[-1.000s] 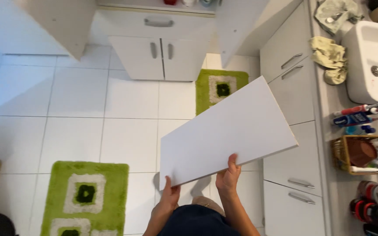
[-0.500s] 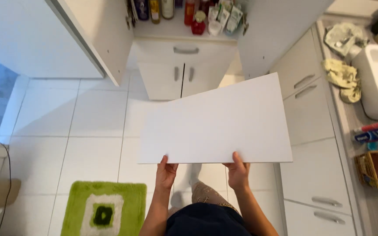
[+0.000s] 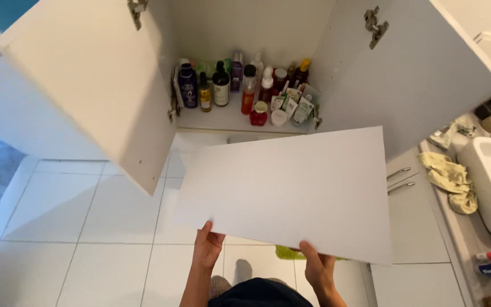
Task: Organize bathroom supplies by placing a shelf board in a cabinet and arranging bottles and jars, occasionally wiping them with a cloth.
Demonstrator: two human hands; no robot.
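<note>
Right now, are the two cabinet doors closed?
No, both cabinet doors stand wide open, showing bottles on the shelf inside.

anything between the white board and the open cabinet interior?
Nothing visible. Both hands, left hand and right hand, grip the flat white rectangular board at its near edge. Both white cabinet doors are swung wide. Assorted bottles and tubes crowd the shelf's floor; the space above them looks free.

one head-worn view looks steeply down and forward, close above a white board (image 3: 291, 193), facing an open cabinet (image 3: 245, 113).
</note>
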